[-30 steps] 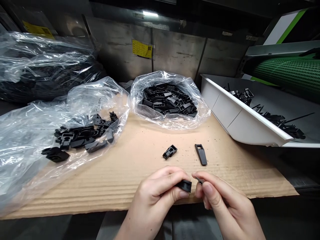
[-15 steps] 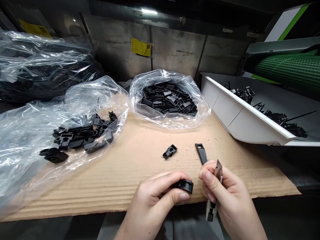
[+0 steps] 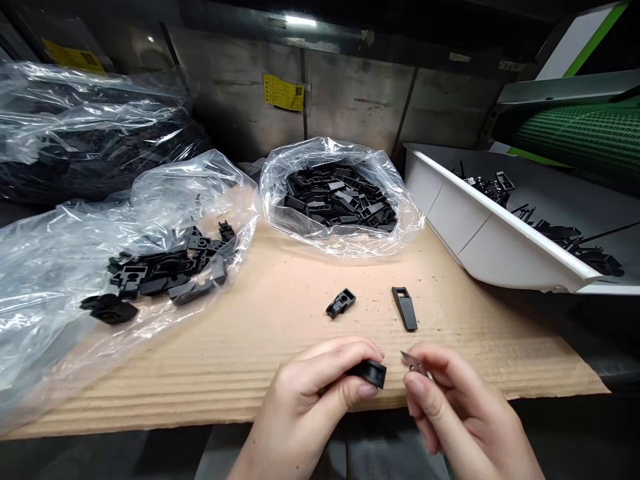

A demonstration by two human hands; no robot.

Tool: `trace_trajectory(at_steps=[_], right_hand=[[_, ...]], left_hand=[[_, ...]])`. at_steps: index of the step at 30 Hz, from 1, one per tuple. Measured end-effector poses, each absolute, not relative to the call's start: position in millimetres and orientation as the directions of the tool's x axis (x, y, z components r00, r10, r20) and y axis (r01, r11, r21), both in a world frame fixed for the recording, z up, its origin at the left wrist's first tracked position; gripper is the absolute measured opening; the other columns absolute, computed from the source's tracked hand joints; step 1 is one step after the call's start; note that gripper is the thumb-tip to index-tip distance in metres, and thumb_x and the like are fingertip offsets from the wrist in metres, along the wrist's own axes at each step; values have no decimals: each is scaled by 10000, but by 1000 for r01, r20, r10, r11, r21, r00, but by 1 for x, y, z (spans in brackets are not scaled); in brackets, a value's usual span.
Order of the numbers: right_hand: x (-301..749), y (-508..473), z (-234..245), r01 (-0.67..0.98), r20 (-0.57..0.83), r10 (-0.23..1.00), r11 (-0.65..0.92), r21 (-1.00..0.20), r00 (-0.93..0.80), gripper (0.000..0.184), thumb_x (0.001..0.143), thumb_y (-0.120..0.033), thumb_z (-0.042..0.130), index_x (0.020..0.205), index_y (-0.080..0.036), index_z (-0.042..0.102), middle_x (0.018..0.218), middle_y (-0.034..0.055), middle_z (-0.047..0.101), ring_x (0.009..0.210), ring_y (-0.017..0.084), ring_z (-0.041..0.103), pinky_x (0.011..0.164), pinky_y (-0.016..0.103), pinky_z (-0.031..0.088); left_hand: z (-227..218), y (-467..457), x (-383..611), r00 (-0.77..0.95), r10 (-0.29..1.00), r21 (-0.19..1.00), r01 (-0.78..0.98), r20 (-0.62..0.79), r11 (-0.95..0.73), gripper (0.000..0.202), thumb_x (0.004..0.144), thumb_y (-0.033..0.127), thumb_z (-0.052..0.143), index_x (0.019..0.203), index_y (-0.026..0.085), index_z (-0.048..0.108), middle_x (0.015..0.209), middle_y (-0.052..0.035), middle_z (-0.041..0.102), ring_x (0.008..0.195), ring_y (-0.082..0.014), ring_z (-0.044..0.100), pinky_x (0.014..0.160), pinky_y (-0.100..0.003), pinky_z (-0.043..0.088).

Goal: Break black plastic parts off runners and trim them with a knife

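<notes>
My left hand [image 3: 310,400] is closed on a small black plastic part [image 3: 371,372], pinched between thumb and fingers at the near edge of the cardboard. My right hand [image 3: 460,413] is closed round a small cutting tool whose metal blade tip [image 3: 411,362] points left, close to the part. Two loose black parts lie on the cardboard just beyond my hands: a short clip [image 3: 341,303] and a flat long piece [image 3: 405,309].
A cardboard sheet [image 3: 250,347] covers the bench. An open clear bag of black parts [image 3: 335,200] stands at the back, another bag [image 3: 150,267] lies on the left, and a white tray [image 3: 480,233] with black scraps is on the right. Metal wall behind.
My right hand has lowered and turned the cutting tool from upright to pointing left at the part. My left hand has held the part nearly still.
</notes>
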State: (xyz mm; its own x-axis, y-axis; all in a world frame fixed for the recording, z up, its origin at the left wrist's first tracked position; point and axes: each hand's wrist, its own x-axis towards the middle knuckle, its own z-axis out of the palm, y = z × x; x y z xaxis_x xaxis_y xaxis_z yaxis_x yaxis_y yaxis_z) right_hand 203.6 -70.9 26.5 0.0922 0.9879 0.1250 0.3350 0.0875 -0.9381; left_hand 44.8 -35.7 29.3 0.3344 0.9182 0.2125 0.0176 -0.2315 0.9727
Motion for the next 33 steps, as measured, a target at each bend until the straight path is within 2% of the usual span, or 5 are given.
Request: trace_trajectory(at_steps=[4,15,23,30,33], right_hand=[[198,-66,19,263,247,969,235,-936,13,133,835,-250,493,787,-272,615,551,-64,509,375,49,422,386,161,356],[199,-62,19,274,218,974,225,-935,-55,135,833,-252,493,765,-280,607,532,-65,449,379,41,379,351,134,310],[204,-56,27,322,118,978,169,-931,-173,261,858,-306,447,617,-211,480,520,-53,407,403,48,374,355,140,291],[203,-54,34,314,84,968,158,-936,-237,238,852,-303,453,651,-196,521,540,-48,424,452,54,398,401,151,304],[204,-55,34,241,-17,976,37,-970,-215,274,840,-347,474,630,-178,524,533,-49,428,421,43,367,385,163,279]], left_hand=[[28,-35,45,375,894,964,2,245,-266,253,828,121,567,957,317,663,916,82,676,842,-87,614,746,-93,445],[28,-36,44,359,905,969,12,228,-248,179,826,187,581,930,293,682,836,67,681,728,-81,615,690,-100,451],[27,-35,45,361,916,979,35,174,-200,201,820,141,580,909,285,689,843,65,687,745,-91,620,696,-112,454],[29,-35,45,376,916,980,81,138,-181,165,831,182,572,896,273,693,772,58,679,732,-98,619,674,-119,453],[27,-36,45,376,916,977,99,137,-187,157,837,205,565,915,270,685,835,51,689,757,-103,623,678,-125,453]])
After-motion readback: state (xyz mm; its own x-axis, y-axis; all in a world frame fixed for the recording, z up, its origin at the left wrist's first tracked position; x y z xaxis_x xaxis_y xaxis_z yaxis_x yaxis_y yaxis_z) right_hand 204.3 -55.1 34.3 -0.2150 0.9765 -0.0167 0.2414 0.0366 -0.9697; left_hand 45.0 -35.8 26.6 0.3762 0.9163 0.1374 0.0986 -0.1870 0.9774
